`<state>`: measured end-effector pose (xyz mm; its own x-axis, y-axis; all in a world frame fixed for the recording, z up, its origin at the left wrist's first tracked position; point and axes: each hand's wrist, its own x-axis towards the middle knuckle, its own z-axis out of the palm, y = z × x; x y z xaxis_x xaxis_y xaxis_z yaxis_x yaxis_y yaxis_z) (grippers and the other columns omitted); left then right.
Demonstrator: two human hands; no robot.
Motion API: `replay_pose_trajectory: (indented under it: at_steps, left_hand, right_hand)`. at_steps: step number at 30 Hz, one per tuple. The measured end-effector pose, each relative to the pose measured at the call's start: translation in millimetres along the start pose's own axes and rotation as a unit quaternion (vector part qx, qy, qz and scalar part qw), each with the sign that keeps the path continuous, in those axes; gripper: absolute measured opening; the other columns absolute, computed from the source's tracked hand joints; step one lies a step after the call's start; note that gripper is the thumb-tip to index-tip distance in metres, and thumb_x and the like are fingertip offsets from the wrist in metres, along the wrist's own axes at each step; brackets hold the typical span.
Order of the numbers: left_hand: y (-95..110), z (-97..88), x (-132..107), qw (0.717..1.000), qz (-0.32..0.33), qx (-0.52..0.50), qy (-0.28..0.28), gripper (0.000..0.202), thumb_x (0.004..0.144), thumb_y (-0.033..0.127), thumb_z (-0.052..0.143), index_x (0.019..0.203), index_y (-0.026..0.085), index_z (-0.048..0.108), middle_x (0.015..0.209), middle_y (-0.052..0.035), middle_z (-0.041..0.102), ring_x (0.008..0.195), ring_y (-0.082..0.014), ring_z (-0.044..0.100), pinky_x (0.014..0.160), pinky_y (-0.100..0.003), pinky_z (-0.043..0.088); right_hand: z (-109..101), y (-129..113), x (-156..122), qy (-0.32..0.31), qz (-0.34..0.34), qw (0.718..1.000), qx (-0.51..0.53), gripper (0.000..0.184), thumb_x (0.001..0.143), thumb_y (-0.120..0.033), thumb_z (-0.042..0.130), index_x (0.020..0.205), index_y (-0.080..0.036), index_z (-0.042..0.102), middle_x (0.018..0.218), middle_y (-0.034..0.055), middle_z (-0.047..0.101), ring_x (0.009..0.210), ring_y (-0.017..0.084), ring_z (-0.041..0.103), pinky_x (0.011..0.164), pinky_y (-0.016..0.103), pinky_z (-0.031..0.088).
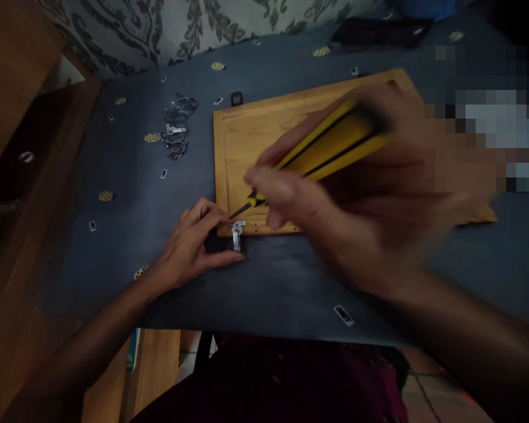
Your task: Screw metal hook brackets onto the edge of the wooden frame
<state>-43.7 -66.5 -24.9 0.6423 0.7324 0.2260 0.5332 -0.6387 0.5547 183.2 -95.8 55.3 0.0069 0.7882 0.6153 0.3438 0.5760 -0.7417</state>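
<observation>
My right hand (330, 205), blurred by motion, grips a screwdriver (335, 141) with a yellow and black handle. Its shaft slants down to the near left corner of a framed wooden board (247, 147). At that corner a small silver metal hook (237, 235) sits against the board's near edge, its curved end sticking out toward me. My left hand (194, 241) closes around this hook from the left, fingertips by the screwdriver's tip and thumb at the hook's lower end. Small dark holes run along the board's near edge, partly behind my right hand.
Several loose metal hooks (175, 129) lie in a pile left of the board on the dark blue patterned tablecloth (127, 235). A dark metal hanger piece (237, 98) stands at the board's far edge. At the back right lies a black case (379, 33). Wooden furniture (39, 205) borders the left side.
</observation>
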Motion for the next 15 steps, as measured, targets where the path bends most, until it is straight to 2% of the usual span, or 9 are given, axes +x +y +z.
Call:
replay_pose_trajectory:
  at_steps: [1, 3, 4, 6, 8, 11, 15]
  left_hand:
    - [1, -0.5, 0, 1.000, 0.001, -0.002, 0.003, 0.049, 0.089, 0.061, 0.081, 0.123, 0.028, 0.069, 0.113, -0.0052, 0.067, 0.105, -0.0260, 0.065, 0.087, -0.040, 0.054]
    - [1, -1.3, 0, 1.000, -0.001, -0.010, 0.004, 0.048, 0.089, 0.059, 0.083, 0.123, 0.028, 0.069, 0.112, -0.0046, 0.066, 0.106, -0.0251, 0.064, 0.088, -0.039, 0.053]
    - [2, -1.5, 0, 1.000, -0.004, -0.013, 0.003, 0.048, 0.088, 0.057, 0.084, 0.123, 0.028, 0.070, 0.112, -0.0044, 0.066, 0.106, -0.0249, 0.063, 0.089, -0.038, 0.053]
    - [2, -1.7, 0, 1.000, -0.007, -0.014, -0.001, 0.048, 0.088, 0.057, 0.084, 0.124, 0.028, 0.070, 0.112, -0.0042, 0.066, 0.106, -0.0249, 0.063, 0.089, -0.038, 0.052]
    - [2, -1.6, 0, 1.000, -0.008, -0.009, -0.006, 0.050, 0.089, 0.060, 0.082, 0.126, 0.029, 0.070, 0.113, -0.0044, 0.066, 0.106, -0.0255, 0.064, 0.089, -0.038, 0.052]
    - [1, -1.2, -1, 1.000, -0.005, -0.001, -0.006, 0.053, 0.090, 0.065, 0.079, 0.126, 0.027, 0.068, 0.115, -0.0054, 0.067, 0.106, -0.0262, 0.065, 0.088, -0.040, 0.052]
    - [0, -0.3, 0, 1.000, -0.012, 0.007, -0.010, 0.052, 0.089, 0.064, 0.080, 0.123, 0.026, 0.069, 0.116, -0.0058, 0.067, 0.108, -0.0270, 0.066, 0.088, -0.040, 0.054]
  right_hand:
    - [-2, -2, 1, 0.053, -0.019, 0.998, 0.009, 0.025, 0.103, -0.044, 0.070, 0.087, -0.029, 0.059, 0.074, -0.0046, 0.067, 0.058, 0.014, 0.062, 0.052, 0.030, 0.048]
    - [-5, -3, 3, 0.036, -0.011, 0.999, 0.005, 0.023, 0.108, -0.042, 0.061, 0.089, -0.029, 0.059, 0.072, -0.0049, 0.065, 0.055, 0.013, 0.060, 0.052, 0.031, 0.048]
    - [-5, -1, 2, 0.026, -0.014, 1.000, 0.004, 0.025, 0.107, -0.040, 0.065, 0.085, -0.029, 0.058, 0.070, -0.0049, 0.063, 0.055, 0.013, 0.059, 0.051, 0.031, 0.046]
    - [-4, 4, 0, -0.027, 0.027, 0.999, -0.006, 0.032, 0.099, -0.038, 0.075, 0.077, -0.027, 0.055, 0.074, -0.0031, 0.063, 0.062, 0.015, 0.062, 0.057, 0.033, 0.048]
    - [-2, 9, -4, -0.054, 0.066, 0.996, 0.002, 0.034, 0.094, -0.041, 0.080, 0.075, -0.027, 0.055, 0.077, -0.0016, 0.065, 0.066, 0.018, 0.062, 0.062, 0.035, 0.050]
    - [1, 12, -10, -0.050, 0.090, 0.995, 0.012, 0.033, 0.092, -0.047, 0.082, 0.078, -0.027, 0.060, 0.081, 0.0001, 0.068, 0.070, 0.020, 0.063, 0.064, 0.036, 0.052]
    - [4, 14, -13, -0.063, 0.080, 0.995, -0.018, 0.034, 0.095, -0.053, 0.077, 0.082, -0.027, 0.061, 0.080, 0.0004, 0.067, 0.069, 0.020, 0.062, 0.063, 0.035, 0.053]
